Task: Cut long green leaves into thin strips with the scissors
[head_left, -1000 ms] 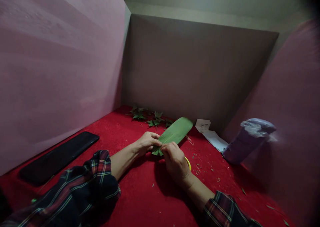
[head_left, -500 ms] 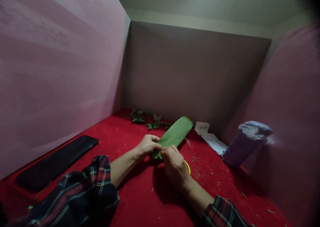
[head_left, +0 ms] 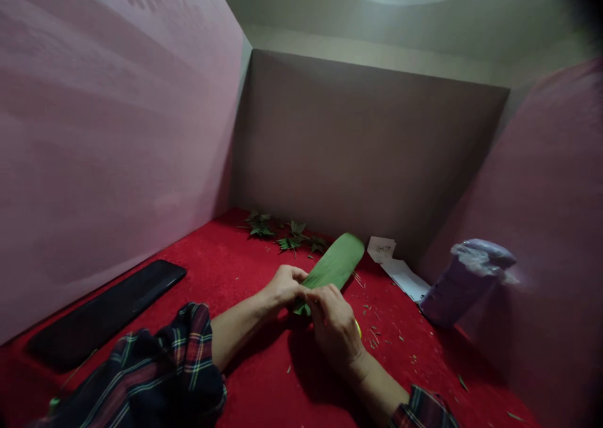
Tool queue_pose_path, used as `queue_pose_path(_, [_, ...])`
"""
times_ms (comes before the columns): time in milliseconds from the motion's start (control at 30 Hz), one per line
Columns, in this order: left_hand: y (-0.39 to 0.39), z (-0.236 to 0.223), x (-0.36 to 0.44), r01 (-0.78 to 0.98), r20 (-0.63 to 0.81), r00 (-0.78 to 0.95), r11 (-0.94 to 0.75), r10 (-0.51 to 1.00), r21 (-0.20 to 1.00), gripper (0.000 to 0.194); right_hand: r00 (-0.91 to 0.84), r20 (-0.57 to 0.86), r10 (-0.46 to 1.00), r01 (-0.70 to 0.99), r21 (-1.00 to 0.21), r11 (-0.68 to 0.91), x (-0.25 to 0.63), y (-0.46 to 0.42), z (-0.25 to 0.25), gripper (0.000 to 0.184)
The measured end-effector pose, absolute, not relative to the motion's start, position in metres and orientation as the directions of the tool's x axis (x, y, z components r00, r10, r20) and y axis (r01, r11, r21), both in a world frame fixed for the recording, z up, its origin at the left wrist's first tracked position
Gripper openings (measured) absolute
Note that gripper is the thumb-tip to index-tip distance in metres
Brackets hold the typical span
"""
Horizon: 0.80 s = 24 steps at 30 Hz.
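Observation:
A long, broad green leaf (head_left: 338, 259) slants away from me over the red cloth, its near end folded or gathered between my hands. My left hand (head_left: 284, 288) pinches the leaf's left edge near that lower end. Fingers curled, my right hand (head_left: 335, 321) grips the same end from the right, and the fingertips of both hands nearly meet. What the right fingers pinch exactly is hidden behind the knuckles. Beside the right hand shows a bit of a yellow curved thing (head_left: 358, 329), mostly covered by the hand.
Leafy green sprigs (head_left: 294, 236) lie along the back wall. A black flat slab (head_left: 108, 312) rests at left. White papers (head_left: 405, 278) and a purple plastic-wrapped pack (head_left: 464, 283) stand at right. Leaf scraps (head_left: 374, 334) dot the red cloth (head_left: 259, 387). Pink walls close both sides.
The view has tilted up a little, so everything sits slightly lower. Both hands stay on the leaf's near end, with the right fingers shifted closer over it. Less of the yellow thing shows.

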<state>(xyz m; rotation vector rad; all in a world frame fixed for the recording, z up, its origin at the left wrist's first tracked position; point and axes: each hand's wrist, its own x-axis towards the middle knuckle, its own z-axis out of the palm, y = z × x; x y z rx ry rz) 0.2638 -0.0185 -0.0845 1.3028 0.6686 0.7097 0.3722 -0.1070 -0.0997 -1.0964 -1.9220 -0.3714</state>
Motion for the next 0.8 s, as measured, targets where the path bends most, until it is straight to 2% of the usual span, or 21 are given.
queue_pose_path(333, [-0.030,-0.081,0.263,-0.109,-0.054,0.703,0.183,0.709,0.977,0.018,-0.196,0.832,0.519,0.839,-0.132,0.527,0.369,-0.119,-0.096,0.020])
queue_pose_path(567, [-0.029,-0.083,0.266,-0.135,-0.082,0.685,0.237,0.724,0.962,0.019,-0.216,0.823,0.526,0.842,-0.117,0.527,0.371,-0.119,-0.097,0.022])
queue_pose_path(800, [-0.028,-0.083,0.266,-0.150,-0.056,0.691,0.218,0.721,0.964,0.018,-0.229,0.818,0.527,0.837,-0.111,0.536,0.373,-0.118,-0.099,0.022])
